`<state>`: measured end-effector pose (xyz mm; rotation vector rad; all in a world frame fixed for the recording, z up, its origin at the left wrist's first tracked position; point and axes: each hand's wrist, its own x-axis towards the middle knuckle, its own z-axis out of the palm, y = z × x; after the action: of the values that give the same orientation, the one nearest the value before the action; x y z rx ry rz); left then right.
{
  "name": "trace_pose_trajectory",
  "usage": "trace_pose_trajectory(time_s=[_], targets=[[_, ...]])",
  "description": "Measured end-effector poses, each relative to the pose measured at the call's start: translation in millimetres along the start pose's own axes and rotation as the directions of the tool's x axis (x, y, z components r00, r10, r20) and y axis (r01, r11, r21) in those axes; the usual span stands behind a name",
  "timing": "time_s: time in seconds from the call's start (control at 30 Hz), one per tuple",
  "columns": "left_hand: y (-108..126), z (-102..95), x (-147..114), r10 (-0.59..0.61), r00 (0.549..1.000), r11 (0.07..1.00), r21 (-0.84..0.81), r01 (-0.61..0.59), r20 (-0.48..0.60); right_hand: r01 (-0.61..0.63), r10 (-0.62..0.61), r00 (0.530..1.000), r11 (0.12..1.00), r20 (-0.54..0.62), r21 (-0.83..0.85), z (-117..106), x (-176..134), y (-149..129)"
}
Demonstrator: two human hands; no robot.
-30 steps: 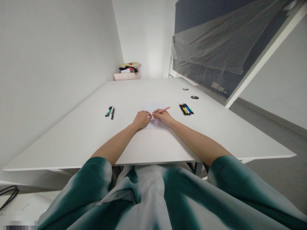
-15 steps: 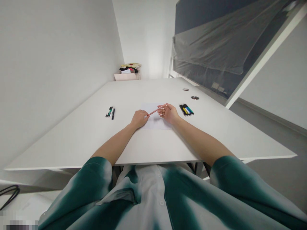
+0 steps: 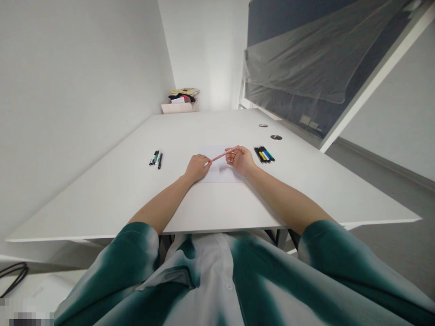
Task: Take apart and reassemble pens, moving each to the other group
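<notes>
A long white table (image 3: 112,194) fills the view, with a sheet of paper (image 3: 217,172) lying flat in its near middle. The left hand (image 3: 196,166) rests with loosely curled fingers on the paper's left edge, pinning it. The right hand (image 3: 242,159) hovers just above the paper, fingers closed around a pink pencil (image 3: 222,155) whose tip slants left toward the other hand. A judgement: keep the sheet pressed flat and the grip low on the pencil. Markers (image 3: 264,155) lie at right, pens (image 3: 156,158) at left.
</notes>
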<state>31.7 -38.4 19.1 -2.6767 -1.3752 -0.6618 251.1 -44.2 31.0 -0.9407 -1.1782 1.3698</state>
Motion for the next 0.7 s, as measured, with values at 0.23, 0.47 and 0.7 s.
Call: trace_pose_trajectory(time_s=[0.23, 0.47, 0.7], targets=[[0.4, -0.5, 1.0, -0.016, 1.000, 1.000, 0.025, 0.016, 0.001, -0.046, 0.047, 0.999, 0.998, -0.018, 0.038, -1.1, -0.9, -3.0], [-5.9, -4.8, -1.0, -0.070, 0.997, 0.989, 0.126, 0.071, -0.013, 0.061, -0.019, 0.994, 0.906, 0.104, -0.418, -3.7, 0.7, 2.9], [-6.2, -9.9, -2.5, -0.018, 0.999, 0.986, 0.168, 0.022, -0.027, 0.176, 0.100, 0.953, 0.585, 0.285, -0.791, 12.5, -14.9, -6.0]])
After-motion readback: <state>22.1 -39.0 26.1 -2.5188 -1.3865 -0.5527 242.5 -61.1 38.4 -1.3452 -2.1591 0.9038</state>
